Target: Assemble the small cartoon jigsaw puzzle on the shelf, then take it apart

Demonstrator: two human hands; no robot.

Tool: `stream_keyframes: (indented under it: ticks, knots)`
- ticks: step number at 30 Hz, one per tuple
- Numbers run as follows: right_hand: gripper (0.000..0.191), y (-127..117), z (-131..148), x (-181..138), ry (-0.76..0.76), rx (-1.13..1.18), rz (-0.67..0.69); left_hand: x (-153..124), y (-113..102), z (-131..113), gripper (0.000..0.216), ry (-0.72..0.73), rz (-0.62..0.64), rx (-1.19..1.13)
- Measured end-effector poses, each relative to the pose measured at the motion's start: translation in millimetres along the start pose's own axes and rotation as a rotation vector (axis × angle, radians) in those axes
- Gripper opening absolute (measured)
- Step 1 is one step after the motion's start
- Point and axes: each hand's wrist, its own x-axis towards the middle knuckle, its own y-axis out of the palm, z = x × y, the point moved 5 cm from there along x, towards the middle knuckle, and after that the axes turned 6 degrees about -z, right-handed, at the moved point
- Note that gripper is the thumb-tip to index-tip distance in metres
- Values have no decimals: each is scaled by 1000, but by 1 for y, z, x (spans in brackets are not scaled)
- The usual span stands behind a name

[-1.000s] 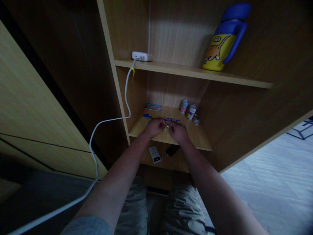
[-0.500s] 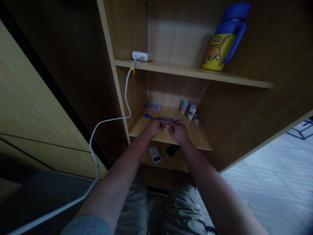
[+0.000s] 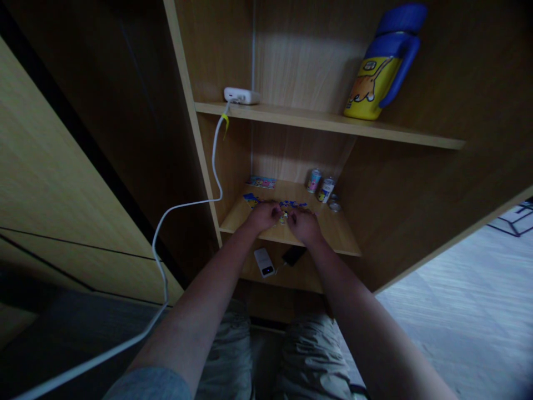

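Both my hands rest close together on the middle shelf point(image 3: 337, 236) of a wooden cupboard, over small blue and yellow pieces point(image 3: 291, 205) spread there. My left hand point(image 3: 264, 215) has its fingers curled down onto the pieces. My right hand point(image 3: 303, 225) is curled too, its fingertips meeting the left hand's at a small yellowish piece point(image 3: 283, 217). What each hand pinches is too small to make out. A flat coloured card point(image 3: 261, 181) lies at the back left of the shelf.
Two small cans point(image 3: 320, 186) and round lids point(image 3: 333, 206) stand at the shelf's back right. A blue and yellow bottle point(image 3: 383, 66) and a white charger point(image 3: 241, 95) with a cable point(image 3: 166, 222) sit on the upper shelf. A power bank point(image 3: 265, 262) and phone point(image 3: 293, 255) lie below.
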Motion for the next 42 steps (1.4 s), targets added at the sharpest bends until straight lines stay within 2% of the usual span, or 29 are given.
stream_keyframes:
  ticks: [12, 30, 42]
  knots:
    - [23, -1, 1, 0, -32, 3, -22, 0, 0, 0, 17, 6, -1, 3]
    - [24, -1, 0, 0, 9, 12, 38, 2, 2, 4, 10, 26, -30, 4]
    - [24, 1, -1, 0, 17, 0, 12, 2, 0, 2, 11, 30, -45, 4]
